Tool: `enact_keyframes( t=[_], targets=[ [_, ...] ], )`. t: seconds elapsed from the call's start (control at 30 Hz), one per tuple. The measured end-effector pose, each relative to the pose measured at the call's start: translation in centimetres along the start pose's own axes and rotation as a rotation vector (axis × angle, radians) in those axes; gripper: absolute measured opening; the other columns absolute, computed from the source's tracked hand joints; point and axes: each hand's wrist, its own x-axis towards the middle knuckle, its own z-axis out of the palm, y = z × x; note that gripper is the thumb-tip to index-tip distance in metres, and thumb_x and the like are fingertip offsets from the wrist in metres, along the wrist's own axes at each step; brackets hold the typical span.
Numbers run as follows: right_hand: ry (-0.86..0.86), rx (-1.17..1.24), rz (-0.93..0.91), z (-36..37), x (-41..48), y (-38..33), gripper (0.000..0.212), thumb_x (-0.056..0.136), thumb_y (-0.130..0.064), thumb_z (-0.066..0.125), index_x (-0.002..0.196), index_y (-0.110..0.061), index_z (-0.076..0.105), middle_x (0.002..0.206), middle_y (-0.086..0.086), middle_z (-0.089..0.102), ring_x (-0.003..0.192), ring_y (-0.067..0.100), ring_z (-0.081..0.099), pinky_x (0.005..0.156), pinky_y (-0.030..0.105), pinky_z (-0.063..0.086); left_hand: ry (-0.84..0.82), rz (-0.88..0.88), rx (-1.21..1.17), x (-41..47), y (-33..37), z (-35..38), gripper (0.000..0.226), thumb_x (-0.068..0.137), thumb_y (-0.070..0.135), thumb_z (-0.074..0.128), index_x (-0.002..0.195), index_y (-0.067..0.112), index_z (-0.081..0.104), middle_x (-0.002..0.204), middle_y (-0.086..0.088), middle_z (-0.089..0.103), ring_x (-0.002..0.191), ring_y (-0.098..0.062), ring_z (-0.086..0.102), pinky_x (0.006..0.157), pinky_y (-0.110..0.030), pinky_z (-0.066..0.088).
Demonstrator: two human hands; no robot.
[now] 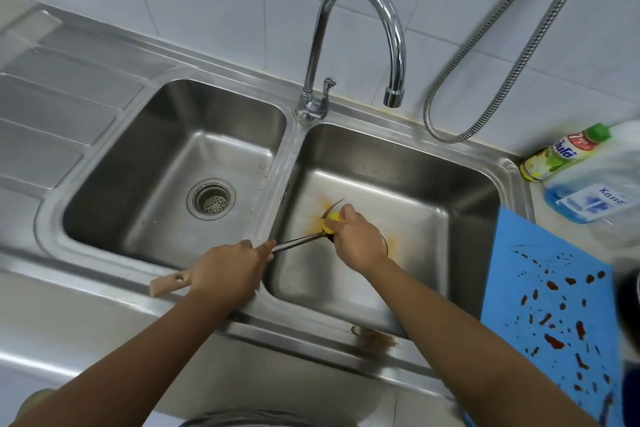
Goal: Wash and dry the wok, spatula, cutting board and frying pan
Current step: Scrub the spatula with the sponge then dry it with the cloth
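Spatula [294, 243] is over the right bowl, slanting across the divider. Its wooden handle end pokes out over the front rim, and a thin metal shaft runs up to the blade. Biggest thing first: the steel double sink [284, 156], brushed and smooth with rounded corners, has a ribbed drainboard [52, 107] on its left. The left bowl shows its perforated strainer [211, 199], and the right bowl's floor carries an orange smear under the work. Blue cutting board [547, 305], flat and speckled with red-brown bits, lies on the right and overlaps the sink's right edge. Chrome gooseneck tap [363, 10] arches toward the right bowl, its spout well above the hands. A ribbed metal hose [519, 55] loops against the white tiles. Back right, a green-capped bottle [564, 156] lies beside a blue bottle [588, 201]. Left hand [225, 270] is wrapped round the handle. Right hand [356, 236] clamps a yellow sponge [332, 220] onto the blade.
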Motion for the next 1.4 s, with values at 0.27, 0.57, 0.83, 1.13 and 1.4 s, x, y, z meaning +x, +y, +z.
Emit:
enact_keyframes(
  t=[0.27,0.57,0.83,1.13,1.4],
  targets=[
    [0.065,0.058,0.085,0.6,-2.4,0.2,0.039,0.095,-0.022,0.048,0.13,-0.038,0.058,0.12,0.002,0.043,0.104,0.025,0.052,0.074,0.031,0.045,0.023,-0.004,-0.005,0.1,-0.1,0.5,0.043,0.105,0.043,0.023,0.147,0.039,0.032,0.113,-0.001,0.061,0.092,-0.026,0.066,0.073,-0.036,0.05],
    [0.14,0.158,0.207,0.8,-4.2,0.5,0.033,0.094,-0.02,0.054,0.121,-0.035,0.067,0.111,0.0,0.045,0.097,0.024,0.053,0.07,0.028,0.04,0.051,0.006,0.005,-0.1,0.0,0.5,0.042,0.105,0.041,0.025,0.146,0.036,0.033,0.111,-0.003,0.061,0.089,-0.026,0.066,0.07,-0.034,0.049],
    [0.167,0.189,0.335,1.2,-4.0,0.4,0.031,0.096,-0.023,0.053,0.123,-0.034,0.065,0.105,-0.011,0.039,0.097,0.019,0.052,0.068,0.023,0.035,0.045,-0.01,0.017,0.3,-0.1,0.9,0.043,0.105,0.043,0.022,0.147,0.039,0.03,0.111,-0.002,0.06,0.09,-0.027,0.065,0.068,-0.035,0.045],
    [0.228,0.157,0.34,0.2,0.6,0.2,0.028,0.099,-0.03,0.049,0.123,-0.034,0.062,0.111,-0.005,0.044,0.094,0.02,0.055,0.07,0.025,0.04,0.031,0.008,-0.04,0.0,-0.3,0.2,0.042,0.104,0.045,0.024,0.145,0.04,0.033,0.111,-0.002,0.059,0.093,-0.027,0.063,0.069,-0.035,0.043],
    [0.199,0.101,0.372,0.1,0.0,-0.3,0.035,0.099,-0.028,0.046,0.132,-0.034,0.057,0.123,0.001,0.042,0.108,0.027,0.054,0.077,0.03,0.046,0.022,-0.001,-0.023,0.2,-0.2,0.6,0.042,0.104,0.045,0.026,0.146,0.04,0.032,0.111,-0.001,0.059,0.09,-0.026,0.064,0.071,-0.036,0.048]
  ],
)
